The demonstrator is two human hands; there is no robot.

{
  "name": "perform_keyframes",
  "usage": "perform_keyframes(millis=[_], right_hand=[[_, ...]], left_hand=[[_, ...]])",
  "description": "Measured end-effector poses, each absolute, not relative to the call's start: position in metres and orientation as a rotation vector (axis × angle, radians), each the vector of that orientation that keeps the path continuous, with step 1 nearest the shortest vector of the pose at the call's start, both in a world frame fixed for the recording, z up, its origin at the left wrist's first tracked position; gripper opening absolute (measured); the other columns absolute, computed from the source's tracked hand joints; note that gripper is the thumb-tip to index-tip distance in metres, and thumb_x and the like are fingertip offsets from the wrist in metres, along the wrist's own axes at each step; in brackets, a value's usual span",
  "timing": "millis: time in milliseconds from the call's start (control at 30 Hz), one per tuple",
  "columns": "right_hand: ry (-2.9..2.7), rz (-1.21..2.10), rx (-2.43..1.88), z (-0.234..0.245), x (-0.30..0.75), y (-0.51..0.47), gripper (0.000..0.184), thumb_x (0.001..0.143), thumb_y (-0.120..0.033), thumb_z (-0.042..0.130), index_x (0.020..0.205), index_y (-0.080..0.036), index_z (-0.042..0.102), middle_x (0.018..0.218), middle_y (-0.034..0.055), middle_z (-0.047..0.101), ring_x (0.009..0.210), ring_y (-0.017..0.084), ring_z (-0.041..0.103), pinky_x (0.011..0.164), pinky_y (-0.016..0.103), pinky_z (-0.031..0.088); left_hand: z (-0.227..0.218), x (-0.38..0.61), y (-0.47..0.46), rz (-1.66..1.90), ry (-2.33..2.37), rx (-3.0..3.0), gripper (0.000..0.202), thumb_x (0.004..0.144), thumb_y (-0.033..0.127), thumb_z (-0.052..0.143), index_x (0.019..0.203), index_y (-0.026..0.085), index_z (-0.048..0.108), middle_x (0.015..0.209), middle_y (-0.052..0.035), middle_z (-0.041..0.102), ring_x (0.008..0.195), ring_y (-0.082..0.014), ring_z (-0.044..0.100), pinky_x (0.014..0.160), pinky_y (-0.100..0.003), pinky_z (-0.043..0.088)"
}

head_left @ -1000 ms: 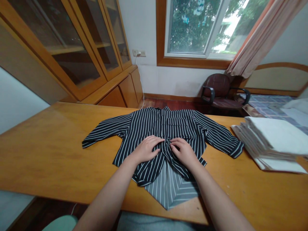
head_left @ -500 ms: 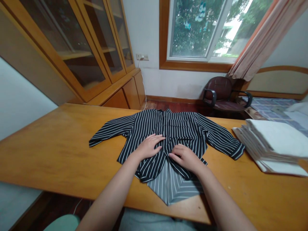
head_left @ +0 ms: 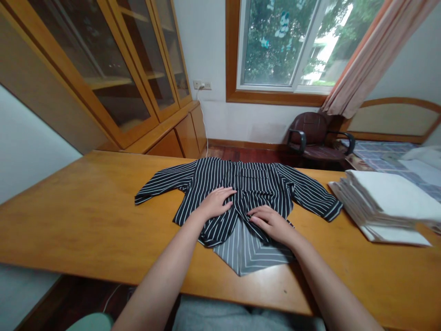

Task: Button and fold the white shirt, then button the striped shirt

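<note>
A black shirt with thin white stripes [head_left: 255, 186] lies spread on the wooden table [head_left: 76, 220], sleeves out to both sides. Its lower front panels fall open near me, showing the grey striped inside [head_left: 248, 250]. My left hand [head_left: 216, 202] rests flat on the left front panel, fingers stretched out. My right hand [head_left: 272, 223] lies flat on the right front panel, fingers together and pointing left. Neither hand holds anything.
A stack of folded white cloth [head_left: 386, 204] sits on the table at the right. Beyond the table stand a dark armchair [head_left: 312, 135], a wooden glass-door cabinet [head_left: 113, 78] at the left and a window [head_left: 285, 43] with a pink curtain [head_left: 372, 55].
My right hand has slid down and toward me along the right front panel. My left hand has stayed on the left panel. The view has shifted slightly.
</note>
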State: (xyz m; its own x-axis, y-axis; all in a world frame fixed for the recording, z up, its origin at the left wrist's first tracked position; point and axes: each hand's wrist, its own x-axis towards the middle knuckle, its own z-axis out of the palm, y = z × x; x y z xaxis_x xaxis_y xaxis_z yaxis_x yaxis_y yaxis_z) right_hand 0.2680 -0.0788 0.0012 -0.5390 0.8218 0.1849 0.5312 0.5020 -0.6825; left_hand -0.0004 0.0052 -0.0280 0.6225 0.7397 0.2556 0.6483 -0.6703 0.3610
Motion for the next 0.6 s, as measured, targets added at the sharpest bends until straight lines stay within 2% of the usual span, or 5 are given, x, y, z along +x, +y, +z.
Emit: perform_keyframes(millis=[133,300,467,533,600], right_hand=[[-2.294,0.733,-1.125,0.001,0.272,-0.092,0.021,0.09,-0.042,0.067,0.097,-0.023,0.071,0.124,0.0075,0.066,0.117,0.024,0.056,0.104,0.042,0.043],[-2.335,0.616,-1.157,0.001,0.273,-0.106,0.033,0.074,-0.036,0.081,0.1,-0.022,0.067,0.131,0.0094,0.06,0.124,0.028,0.051,0.107,0.047,0.041],[-2.251,0.593,-1.185,-0.008,0.275,-0.112,0.016,0.08,-0.023,0.072,0.095,-0.021,0.066,0.129,0.01,0.063,0.123,0.026,0.056,0.107,0.047,0.044],[-2.195,0.594,-1.177,-0.014,0.278,-0.113,0.008,0.085,-0.021,0.066,0.093,-0.02,0.067,0.126,0.0104,0.065,0.123,0.025,0.058,0.106,0.047,0.046],[-2.175,0.576,-1.138,-0.019,0.28,-0.114,0.009,0.088,-0.019,0.062,0.094,-0.02,0.068,0.123,0.0104,0.067,0.125,0.026,0.057,0.107,0.048,0.046]], left_hand=[[-0.027,0.001,0.007,0.582,1.138,2.617,0.047,0.092,0.028,0.056,0.138,0.021,0.054,0.145,-0.0088,0.055,0.136,-0.0228,0.049,0.119,-0.045,0.032],[-0.028,0.004,0.011,0.609,1.161,2.623,0.044,0.091,0.026,0.055,0.134,0.021,0.058,0.142,-0.0086,0.058,0.133,-0.0219,0.052,0.117,-0.044,0.035],[-0.029,0.004,0.011,0.686,1.143,2.593,0.043,0.091,0.023,0.053,0.134,0.021,0.058,0.139,-0.0075,0.061,0.133,-0.0214,0.052,0.117,-0.045,0.035],[-0.027,0.002,0.007,0.775,1.124,2.557,0.039,0.093,0.022,0.051,0.13,0.021,0.061,0.134,-0.007,0.064,0.131,-0.0215,0.054,0.116,-0.046,0.037],[-0.022,-0.003,-0.002,0.846,1.087,2.526,0.031,0.094,0.022,0.051,0.122,0.021,0.064,0.129,-0.0069,0.066,0.127,-0.0217,0.057,0.113,-0.046,0.04]])
